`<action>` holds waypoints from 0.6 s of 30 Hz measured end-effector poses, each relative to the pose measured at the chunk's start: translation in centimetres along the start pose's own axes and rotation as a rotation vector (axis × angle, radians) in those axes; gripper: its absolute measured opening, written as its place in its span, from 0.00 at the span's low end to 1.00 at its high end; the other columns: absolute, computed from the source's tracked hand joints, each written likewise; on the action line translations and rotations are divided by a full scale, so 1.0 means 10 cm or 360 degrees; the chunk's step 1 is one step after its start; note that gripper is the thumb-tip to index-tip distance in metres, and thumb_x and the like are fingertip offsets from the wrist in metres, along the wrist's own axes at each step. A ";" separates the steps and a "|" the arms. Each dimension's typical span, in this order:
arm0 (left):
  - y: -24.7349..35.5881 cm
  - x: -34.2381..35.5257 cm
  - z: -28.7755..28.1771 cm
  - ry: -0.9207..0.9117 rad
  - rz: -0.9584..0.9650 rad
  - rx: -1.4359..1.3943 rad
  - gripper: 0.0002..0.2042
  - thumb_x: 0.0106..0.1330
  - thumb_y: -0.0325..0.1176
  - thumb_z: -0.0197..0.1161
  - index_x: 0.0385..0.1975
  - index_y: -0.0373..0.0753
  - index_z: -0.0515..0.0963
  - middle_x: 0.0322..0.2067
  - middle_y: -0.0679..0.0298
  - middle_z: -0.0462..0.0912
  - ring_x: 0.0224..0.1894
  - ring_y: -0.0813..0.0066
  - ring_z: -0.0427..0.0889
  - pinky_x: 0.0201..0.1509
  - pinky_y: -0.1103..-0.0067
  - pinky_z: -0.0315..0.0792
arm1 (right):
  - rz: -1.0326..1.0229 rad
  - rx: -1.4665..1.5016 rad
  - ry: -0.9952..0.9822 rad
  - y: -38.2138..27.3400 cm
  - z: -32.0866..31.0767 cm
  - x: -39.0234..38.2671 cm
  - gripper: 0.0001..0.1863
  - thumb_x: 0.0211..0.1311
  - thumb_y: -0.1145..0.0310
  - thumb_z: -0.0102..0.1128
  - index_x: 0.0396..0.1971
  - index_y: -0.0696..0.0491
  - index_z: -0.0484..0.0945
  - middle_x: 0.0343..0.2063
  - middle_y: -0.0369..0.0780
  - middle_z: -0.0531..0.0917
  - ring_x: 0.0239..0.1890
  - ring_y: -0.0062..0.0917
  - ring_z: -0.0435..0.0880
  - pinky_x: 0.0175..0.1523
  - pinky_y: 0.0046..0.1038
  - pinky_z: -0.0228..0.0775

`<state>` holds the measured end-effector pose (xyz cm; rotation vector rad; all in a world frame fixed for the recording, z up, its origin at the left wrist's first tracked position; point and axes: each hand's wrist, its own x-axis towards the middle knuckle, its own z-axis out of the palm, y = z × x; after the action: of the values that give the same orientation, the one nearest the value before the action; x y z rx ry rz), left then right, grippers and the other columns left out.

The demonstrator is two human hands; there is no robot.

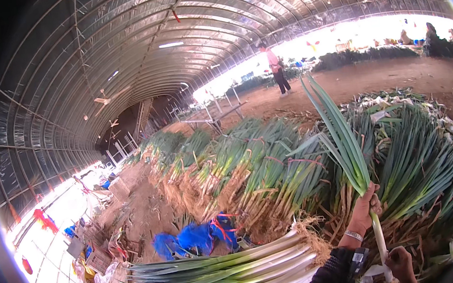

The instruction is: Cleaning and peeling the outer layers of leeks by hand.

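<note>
My left hand (pixel 365 213), with a bracelet at its wrist, is closed round the stalk of a long green onion (pixel 353 165). It stands nearly upright, green leaves fanning up and the white stem pointing down. Close to the lower end of that stem, my right hand (pixel 400 263) has its fingers curled against it; exactly what they pinch is partly hidden. Left of my left forearm lies a row of cleaned green onions (pixel 232 270), white stems and roots to the right. A large heap of untrimmed green onions (pixel 417 162) rises just beyond my hands.
Tied bundles of green onions (pixel 250 166) stretch away along the ground. Blue netting (pixel 194 238) with pink ties lies beside the cleaned row. A metal frame table (pixel 216 115) stands farther back, and a person (pixel 277 69) stands on the bare earth. Crates and bags litter the left side.
</note>
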<state>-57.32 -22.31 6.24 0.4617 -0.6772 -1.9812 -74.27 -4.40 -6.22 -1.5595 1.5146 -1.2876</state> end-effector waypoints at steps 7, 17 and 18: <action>-0.03 0.03 0.03 0.0028 -0.0021 -0.0006 0.24 0.62 0.55 0.64 0.44 0.40 0.71 0.15 0.76 0.61 0.13 0.86 0.60 0.19 0.84 0.57 | 0.0041 0.0002 0.0061 0.10 0.01 -0.02 0.12 0.43 0.80 0.68 0.26 0.58 0.73 0.22 0.38 0.77 0.25 0.21 0.77 0.31 0.24 0.69; -0.02 0.02 0.01 0.0074 0.0004 0.0057 0.24 0.63 0.54 0.64 0.44 0.39 0.71 0.15 0.76 0.60 0.14 0.85 0.60 0.21 0.83 0.57 | -0.0105 -0.0196 0.0069 -0.07 0.05 -0.05 0.16 0.41 0.80 0.69 0.30 0.57 0.71 0.27 0.43 0.74 0.30 0.38 0.75 0.36 0.33 0.67; -0.02 0.01 0.01 0.0074 0.0011 0.0030 0.23 0.63 0.54 0.64 0.44 0.40 0.71 0.15 0.76 0.60 0.14 0.85 0.60 0.21 0.83 0.57 | -0.0115 -0.0190 0.0057 -0.12 0.04 -0.04 0.16 0.41 0.80 0.69 0.30 0.57 0.71 0.27 0.43 0.74 0.30 0.38 0.75 0.36 0.33 0.67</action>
<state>-57.51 -22.30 6.17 0.5146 -0.6684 -1.9532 -73.41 -3.92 -5.36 -1.6890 1.5962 -1.2918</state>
